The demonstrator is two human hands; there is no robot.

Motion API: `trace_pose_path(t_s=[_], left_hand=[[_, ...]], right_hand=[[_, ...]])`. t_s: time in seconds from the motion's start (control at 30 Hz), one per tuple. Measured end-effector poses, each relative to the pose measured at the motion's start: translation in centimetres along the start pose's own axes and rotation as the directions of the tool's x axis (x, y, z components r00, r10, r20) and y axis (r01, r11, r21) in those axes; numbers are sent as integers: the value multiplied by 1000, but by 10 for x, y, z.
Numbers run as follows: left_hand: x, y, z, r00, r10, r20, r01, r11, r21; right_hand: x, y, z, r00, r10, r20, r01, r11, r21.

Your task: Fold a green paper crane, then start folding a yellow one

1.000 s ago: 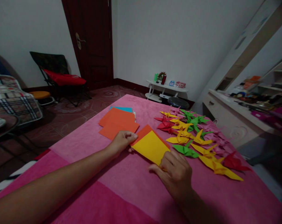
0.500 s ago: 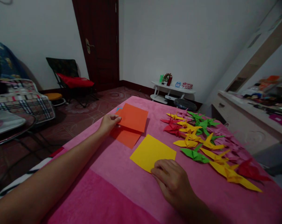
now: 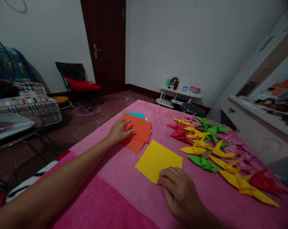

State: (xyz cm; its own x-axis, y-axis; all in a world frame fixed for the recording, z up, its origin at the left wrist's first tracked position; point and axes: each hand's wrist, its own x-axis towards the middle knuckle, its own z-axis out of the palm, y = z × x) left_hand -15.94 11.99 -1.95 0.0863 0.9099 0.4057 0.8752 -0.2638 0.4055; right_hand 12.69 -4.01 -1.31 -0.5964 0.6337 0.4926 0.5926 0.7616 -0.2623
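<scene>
A yellow paper square [image 3: 158, 159] lies flat on the pink table cover [image 3: 125, 187]. My right hand [image 3: 181, 194] rests on its near corner with curled fingers pressing it down. My left hand [image 3: 119, 130] lies flat, fingers stretched out, on a stack of orange sheets [image 3: 139, 132]; a blue sheet [image 3: 134, 114] peeks out behind the stack. To the right lies a spread of folded paper cranes [image 3: 206, 143] in yellow, green, red and pink.
A white dresser [image 3: 253, 127] with clutter stands at the right. Behind the table are a small white shelf [image 3: 179, 93], a dark door [image 3: 108, 47] and a folding chair with a red cushion [image 3: 82, 85]. A plaid-covered seat [image 3: 27, 103] is at the left.
My left hand carried the orange sheet off the yellow square, laid it on the orange stack and now lies flat on it. My right hand stayed on the yellow square.
</scene>
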Motion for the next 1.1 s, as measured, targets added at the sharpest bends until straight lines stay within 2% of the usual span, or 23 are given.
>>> trace_pose_path(t_s=[0.17, 0.33, 0.47, 0.53, 0.6, 0.7, 0.77, 0.83, 0.93, 1.1], left_hand=[[2, -14, 3, 993, -114, 43, 109, 988, 107], [6, -29, -1, 971, -239, 10, 234, 957, 171], [3, -25, -8, 962, -266, -68, 274, 933, 232], [1, -16, -11, 972, -204, -117, 230, 927, 295], [-2, -5, -13, 990, -63, -128, 105, 928, 356], [-7, 13, -14, 990, 142, 2, -129, 893, 431], [-11, 22, -12, 955, 269, 122, -295, 839, 458], [-15, 29, -10, 925, 336, 176, -379, 794, 475], [-19, 35, -7, 900, 385, 202, -434, 757, 489], [-22, 39, -5, 879, 421, 223, -476, 744, 468]], right_hand=[[0, -1, -4, 1000, -2, -3, 2, 998, 59], [3, -6, -10, 999, -15, -35, 17, 998, 68], [6, -7, -12, 989, -84, -125, 84, 996, -3], [8, -7, -12, 985, -96, -144, 91, 995, -41], [8, -6, -11, 985, -100, -138, 93, 994, -61], [9, -5, -8, 987, -113, -115, 105, 992, -77], [9, -4, -7, 986, -128, -107, 118, 989, -88], [10, -4, -5, 984, -144, -102, 134, 986, -98], [10, -1, -3, 980, -166, -109, 155, 982, -105], [7, 5, -1, 980, -185, -74, 175, 977, -125]])
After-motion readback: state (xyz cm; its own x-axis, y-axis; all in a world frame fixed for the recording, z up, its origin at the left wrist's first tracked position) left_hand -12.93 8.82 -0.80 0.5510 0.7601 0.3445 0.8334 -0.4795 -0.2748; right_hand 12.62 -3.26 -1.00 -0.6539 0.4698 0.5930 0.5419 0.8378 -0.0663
